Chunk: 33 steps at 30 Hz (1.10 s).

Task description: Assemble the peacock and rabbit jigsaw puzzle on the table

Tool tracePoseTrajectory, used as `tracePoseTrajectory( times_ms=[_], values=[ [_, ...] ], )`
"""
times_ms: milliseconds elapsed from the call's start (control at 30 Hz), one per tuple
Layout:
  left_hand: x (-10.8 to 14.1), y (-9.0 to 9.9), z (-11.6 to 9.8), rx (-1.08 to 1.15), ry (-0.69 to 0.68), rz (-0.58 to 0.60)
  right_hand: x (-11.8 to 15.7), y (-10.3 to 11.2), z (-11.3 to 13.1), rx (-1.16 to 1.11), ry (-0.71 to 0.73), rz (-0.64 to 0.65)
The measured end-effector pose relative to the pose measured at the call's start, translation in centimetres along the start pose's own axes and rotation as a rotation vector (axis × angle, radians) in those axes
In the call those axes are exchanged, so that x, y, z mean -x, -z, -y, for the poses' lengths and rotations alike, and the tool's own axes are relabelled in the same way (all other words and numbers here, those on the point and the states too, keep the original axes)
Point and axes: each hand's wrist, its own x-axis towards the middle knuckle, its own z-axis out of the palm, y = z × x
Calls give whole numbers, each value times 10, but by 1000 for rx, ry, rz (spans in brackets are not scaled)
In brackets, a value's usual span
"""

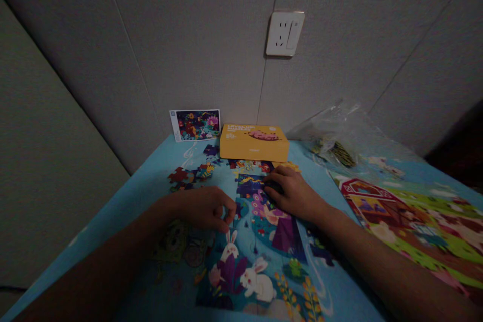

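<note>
Blue covering with printed cartoon figures spreads over the surface (pixel 151 173), and on its middle I see a partly joined jigsaw (pixel 260 246), white rabbits at its near end and purple shapes farther up. The person's left hand (pixel 211 209) hangs at the jigsaw's left edge, index finger and thumb curled close together; I cannot tell whether they pinch anything. The right hand (pixel 289 188) rests at the jigsaw's far right edge, its fingers bent downward and slightly spread, and whether a piece sits under them I cannot make out. Loose pieces (pixel 183 176) lie to the far left, past the left hand. Beyond the jigsaw stands a yellow box (pixel 254 143), with a picture card (pixel 198 126) upright just left of it. To the right lie a clear plastic bag (pixel 339 131) and, nearer, a farm picture (pixel 418 226).
</note>
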Motion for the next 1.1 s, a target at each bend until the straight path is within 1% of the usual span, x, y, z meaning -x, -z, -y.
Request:
tracePoseTrajectory(
  times_ms=[333,533,667,900,1033,1100],
  values=[
    [2,2,-5,22,51,-4,0,-1,-1,5,7,-3],
    [2,2,-4,57,33,22,0,-3,-3,-6,14,-17],
    [3,3,-6,57,57,27,0,-4,-4,-3,21,-20],
    [3,2,-4,61,38,32,0,-2,-2,-3,24,-17],
    [2,0,-1,24,18,-15,0,-2,-2,5,20,-17],
    [1,1,1,-6,17,-92,0,-2,-2,7,27,-16]
  ],
)
